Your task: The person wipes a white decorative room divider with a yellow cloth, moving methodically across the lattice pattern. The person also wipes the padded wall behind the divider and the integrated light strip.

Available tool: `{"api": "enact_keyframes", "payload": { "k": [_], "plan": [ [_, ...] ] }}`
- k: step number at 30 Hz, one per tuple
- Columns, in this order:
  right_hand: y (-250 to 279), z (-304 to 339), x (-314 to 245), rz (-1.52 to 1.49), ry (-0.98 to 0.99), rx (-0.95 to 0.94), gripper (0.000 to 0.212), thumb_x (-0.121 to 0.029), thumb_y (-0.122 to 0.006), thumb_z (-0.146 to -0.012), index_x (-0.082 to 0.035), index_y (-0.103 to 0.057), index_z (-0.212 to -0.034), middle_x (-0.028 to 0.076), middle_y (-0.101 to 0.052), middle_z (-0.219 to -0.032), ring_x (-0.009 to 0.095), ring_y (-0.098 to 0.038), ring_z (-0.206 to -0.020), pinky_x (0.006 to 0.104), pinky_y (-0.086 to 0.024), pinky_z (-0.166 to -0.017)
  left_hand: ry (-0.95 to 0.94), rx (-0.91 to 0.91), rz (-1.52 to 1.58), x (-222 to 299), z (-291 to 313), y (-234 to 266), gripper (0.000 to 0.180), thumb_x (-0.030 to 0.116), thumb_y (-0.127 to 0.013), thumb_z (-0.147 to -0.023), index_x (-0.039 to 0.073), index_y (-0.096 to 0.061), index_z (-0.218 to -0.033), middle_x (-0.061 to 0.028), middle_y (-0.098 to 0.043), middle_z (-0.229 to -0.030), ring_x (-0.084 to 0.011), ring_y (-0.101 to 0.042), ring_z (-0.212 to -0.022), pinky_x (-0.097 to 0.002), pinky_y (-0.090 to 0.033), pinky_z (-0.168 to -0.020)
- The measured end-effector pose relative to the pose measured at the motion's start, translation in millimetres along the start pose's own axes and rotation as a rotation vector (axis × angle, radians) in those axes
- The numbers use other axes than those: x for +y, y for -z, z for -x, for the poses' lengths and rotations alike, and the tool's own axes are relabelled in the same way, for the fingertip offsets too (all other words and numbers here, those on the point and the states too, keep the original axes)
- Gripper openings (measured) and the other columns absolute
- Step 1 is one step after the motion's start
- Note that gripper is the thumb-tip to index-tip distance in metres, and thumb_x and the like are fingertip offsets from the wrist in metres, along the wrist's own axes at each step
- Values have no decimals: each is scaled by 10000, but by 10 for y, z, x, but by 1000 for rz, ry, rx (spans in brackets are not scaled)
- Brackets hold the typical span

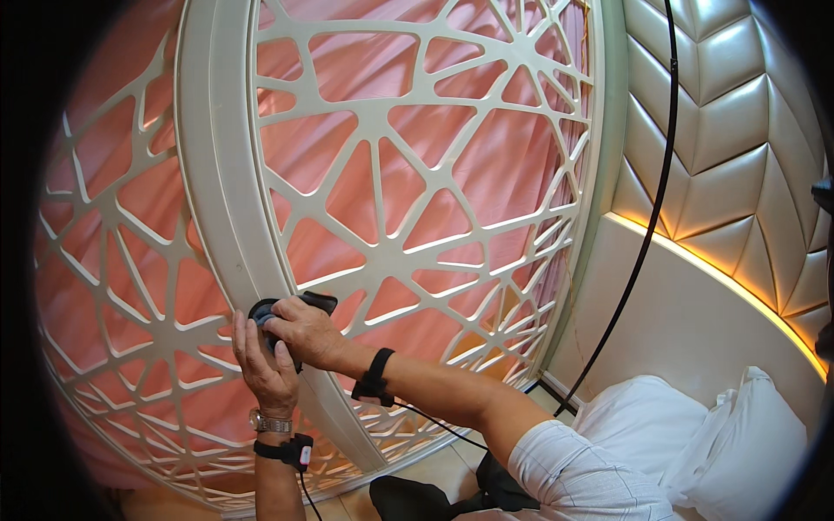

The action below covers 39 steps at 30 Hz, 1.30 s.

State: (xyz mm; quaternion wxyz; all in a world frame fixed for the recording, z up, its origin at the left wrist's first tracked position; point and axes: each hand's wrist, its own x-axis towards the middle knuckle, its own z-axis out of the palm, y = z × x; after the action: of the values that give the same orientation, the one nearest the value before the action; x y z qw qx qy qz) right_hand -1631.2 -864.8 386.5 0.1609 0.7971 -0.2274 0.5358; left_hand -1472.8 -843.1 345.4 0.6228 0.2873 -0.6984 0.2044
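A white frame post (228,156) runs down between two white cut-out lattice panels (382,253). At its lower part, my right hand (306,333) is closed on a small black object with a grey-blue part (262,313). A black flap or block (320,301) sticks out beside that hand; the object's exact kind is hidden by my fingers. My left hand (266,369) is just below and to the left, fingers stretched upward along the post, its fingertips and thumb beside the black object. A watch and a black strap circle my left wrist; another black strap is on my right.
Pink curtain (304,247) hangs behind the lattice. White pillows (738,443) lie at the lower right, below a padded wall (721,113) with a glowing light strip. A black cable (653,200) hangs down at the right, and thin cables trail from both wrist straps.
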Motion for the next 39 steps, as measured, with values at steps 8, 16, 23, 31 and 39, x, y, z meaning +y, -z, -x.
{"api": "enact_keyframes", "payload": {
  "k": [8, 16, 23, 31, 39],
  "plan": [
    [836, 136, 513, 264, 11, 91, 160, -66, -764, -847, -87, -733, -1002, 101, -627, -1006, 321, -667, -924, 438, -553, -815, -159, -151, -27, 313, -254, -306, 649, 116, -732, -973, 12, -501, -1570, -247, -534, -1595, -473, -493, -1509, -621, -395, -1269],
    [1493, 304, 883, 283, -89, 139, 227, -19, -785, -834, -88, -721, -1041, 111, -639, -976, 341, -670, -935, 445, -563, -788, -257, -291, -204, 482, -409, -657, 714, 154, -770, -938, 56, -492, -1588, -225, -517, -1627, -429, -456, -1555, -644, -284, -1330],
    [1875, 518, 1165, 285, -205, 240, 328, 49, -802, -815, -77, -706, -1102, 127, -644, -1043, 364, -679, -984, 462, -582, -829, -352, -250, -264, 750, -592, -941, 685, 144, -761, -946, 57, -509, -1577, -256, -426, -1697, -460, -378, -1609, -669, -256, -1335],
    [2698, 886, 1721, 287, -326, 408, 346, 50, -785, -861, -90, -714, -1169, 149, -657, -1089, 386, -684, -996, 468, -576, -828, -496, -302, -161, 1058, -845, -1723, 651, 146, -731, -969, 73, -527, -1583, -254, -417, -1718, -475, -350, -1625, -699, -229, -1330],
    [3309, 1473, 2177, 381, -367, 505, 364, 78, -675, -884, -95, -695, -1203, 163, -636, -1065, 420, -660, -1019, 493, -562, -869, -647, -286, -254, 1143, -1028, -2171, 625, 188, -751, -998, 143, -563, -1592, -212, -434, -1737, -427, -421, -1609, -729, -181, -1316]
  ]
}}
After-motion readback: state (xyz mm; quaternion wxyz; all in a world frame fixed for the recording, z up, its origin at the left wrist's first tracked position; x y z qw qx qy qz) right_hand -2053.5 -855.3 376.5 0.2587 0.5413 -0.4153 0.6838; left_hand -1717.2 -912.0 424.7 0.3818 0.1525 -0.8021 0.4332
